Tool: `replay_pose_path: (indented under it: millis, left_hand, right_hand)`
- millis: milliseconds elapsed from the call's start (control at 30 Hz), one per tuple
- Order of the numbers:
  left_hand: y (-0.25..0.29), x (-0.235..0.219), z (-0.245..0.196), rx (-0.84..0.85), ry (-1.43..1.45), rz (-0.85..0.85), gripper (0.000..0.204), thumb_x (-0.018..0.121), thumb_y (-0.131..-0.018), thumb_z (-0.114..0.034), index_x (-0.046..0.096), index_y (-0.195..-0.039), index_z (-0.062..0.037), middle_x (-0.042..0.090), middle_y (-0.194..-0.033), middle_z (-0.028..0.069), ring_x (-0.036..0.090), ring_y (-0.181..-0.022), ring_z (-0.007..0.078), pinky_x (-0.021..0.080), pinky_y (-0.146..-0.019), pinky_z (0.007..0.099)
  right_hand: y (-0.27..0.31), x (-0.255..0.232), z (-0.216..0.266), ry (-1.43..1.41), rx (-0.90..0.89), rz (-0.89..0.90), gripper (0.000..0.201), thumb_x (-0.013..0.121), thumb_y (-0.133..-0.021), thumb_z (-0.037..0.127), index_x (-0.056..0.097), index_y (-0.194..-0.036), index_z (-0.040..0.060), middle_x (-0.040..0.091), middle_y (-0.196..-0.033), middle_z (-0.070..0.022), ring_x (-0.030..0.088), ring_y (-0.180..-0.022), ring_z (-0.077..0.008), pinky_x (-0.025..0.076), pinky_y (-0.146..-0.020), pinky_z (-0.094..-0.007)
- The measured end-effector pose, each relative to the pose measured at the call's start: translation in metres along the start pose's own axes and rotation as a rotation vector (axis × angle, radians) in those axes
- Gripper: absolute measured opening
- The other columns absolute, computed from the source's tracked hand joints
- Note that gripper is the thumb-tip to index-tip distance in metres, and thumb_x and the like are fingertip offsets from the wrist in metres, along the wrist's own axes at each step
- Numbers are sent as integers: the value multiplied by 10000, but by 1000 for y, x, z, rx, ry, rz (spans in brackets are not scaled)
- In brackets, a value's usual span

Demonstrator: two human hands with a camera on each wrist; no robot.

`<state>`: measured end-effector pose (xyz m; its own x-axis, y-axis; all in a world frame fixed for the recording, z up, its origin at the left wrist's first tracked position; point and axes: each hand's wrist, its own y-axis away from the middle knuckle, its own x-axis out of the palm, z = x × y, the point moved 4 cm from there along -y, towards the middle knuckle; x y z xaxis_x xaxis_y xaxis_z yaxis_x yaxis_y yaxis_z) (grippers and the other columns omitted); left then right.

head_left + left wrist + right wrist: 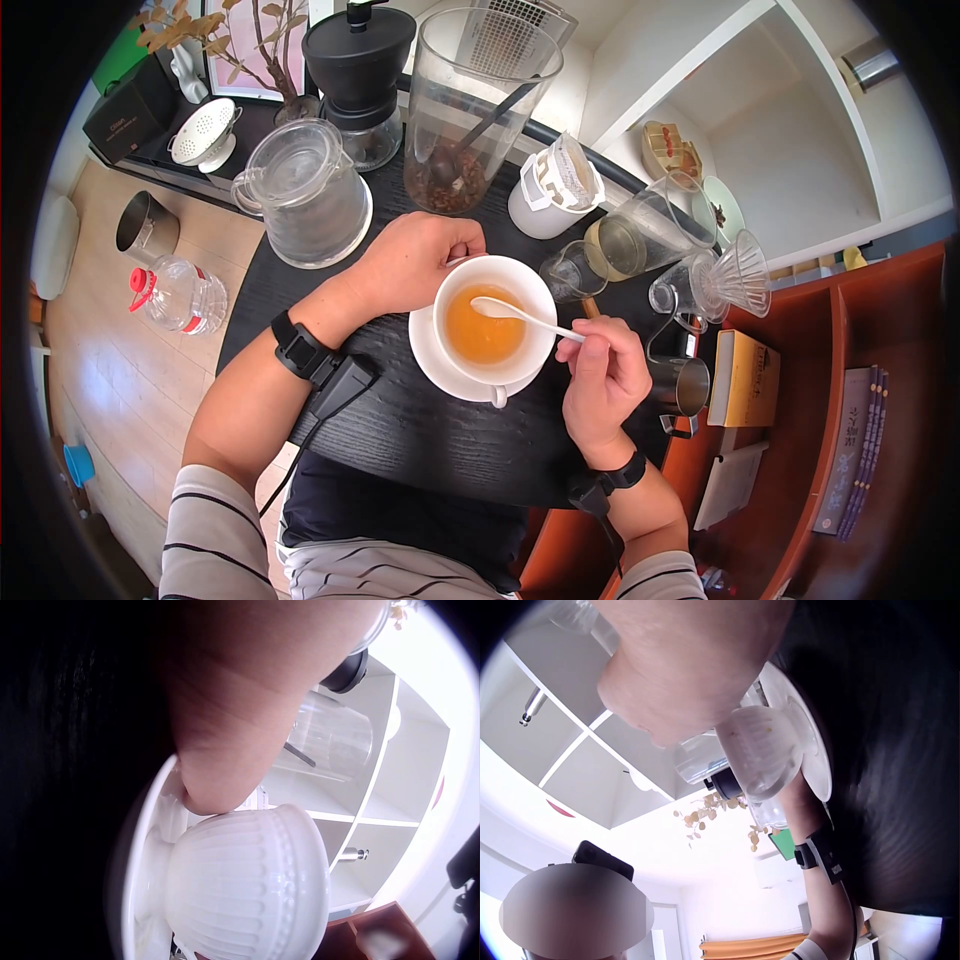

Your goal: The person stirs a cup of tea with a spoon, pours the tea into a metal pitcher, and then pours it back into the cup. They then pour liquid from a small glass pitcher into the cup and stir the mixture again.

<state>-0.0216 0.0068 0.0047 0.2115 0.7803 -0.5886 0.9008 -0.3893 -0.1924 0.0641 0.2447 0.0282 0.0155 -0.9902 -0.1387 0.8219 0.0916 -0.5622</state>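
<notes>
A white cup (495, 372) with amber liquid (480, 335) in it stands on a white saucer (428, 365). Its outside is ribbed, as the left wrist view shows. My left hand (425, 258) grips the saucer's far left edge, curled, its knuckles right against the cup's side; most of its fingertips are hidden. My right hand (608, 378) pinches the handle of a white spoon (540, 322) between thumb and fingers. The spoon's bowl dips into the liquid, while its handle crosses the cup's right rim. The cup's small handle (499, 396) points toward my body.
Along the back stand a lidded glass pitcher (305, 190), a black hand grinder (360, 80), a tall glass container (475, 130) and a white cup with a drip bag (555, 190). Glassware (650, 230) and a metal pitcher (682, 385) sit close to the right hand.
</notes>
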Motion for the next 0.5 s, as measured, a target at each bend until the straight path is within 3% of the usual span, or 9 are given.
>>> replay_pose_path:
  millis: [300, 500]
  left_hand:
    - [0, 0, 1, 8, 0, -2, 223, 836, -824, -195, 719, -931, -37, 662, -693, 75, 653, -609, 194, 504, -595, 316]
    - [0, 1, 2, -7, 14, 12, 213, 833, -836, -176, 717, -932, -27, 670, -704, 78, 648, -617, 176, 503, -602, 314]
  right_hand:
    - [2, 1, -1, -69, 57, 40, 114, 649, -1080, 52, 693, -1135, -37, 703, -925, -97, 651, -740, -99, 532, -649, -238]
    - [-2, 1, 1, -38, -15, 54, 114, 656, -1071, 35, 692, -1138, -49, 718, -940, -113, 672, -753, -118, 543, -660, -246]
